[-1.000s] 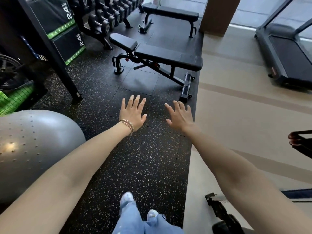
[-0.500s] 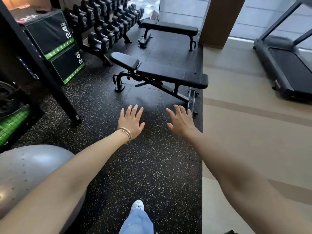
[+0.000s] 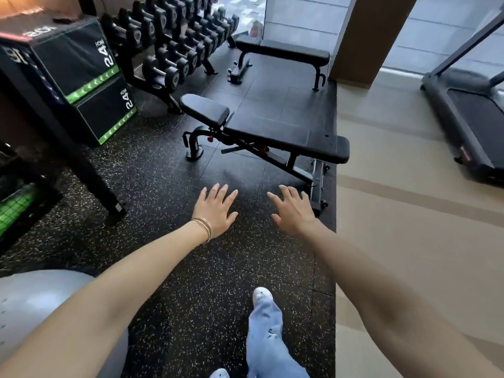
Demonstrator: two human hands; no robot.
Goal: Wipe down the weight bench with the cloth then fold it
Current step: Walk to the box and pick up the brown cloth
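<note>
While both arms reach forward, I record the left hand (image 3: 216,211) and right hand (image 3: 294,211) palms down, fingers spread, holding nothing. The weight bench (image 3: 286,137) stands just beyond them on the speckled rubber floor (image 3: 204,296), untouched. A dumbbell rack (image 3: 169,50) sits behind it, and a treadmill (image 3: 477,118) far right.

The weight bench (image 3: 272,132) stands on the mat (image 3: 231,282), with a second bench (image 3: 283,51) behind it. A dumbbell rack (image 3: 169,42) lies to its left and a treadmill (image 3: 474,118) to its right. What seems to be an exercise ball (image 3: 35,304) sits nearest, at left.
</note>
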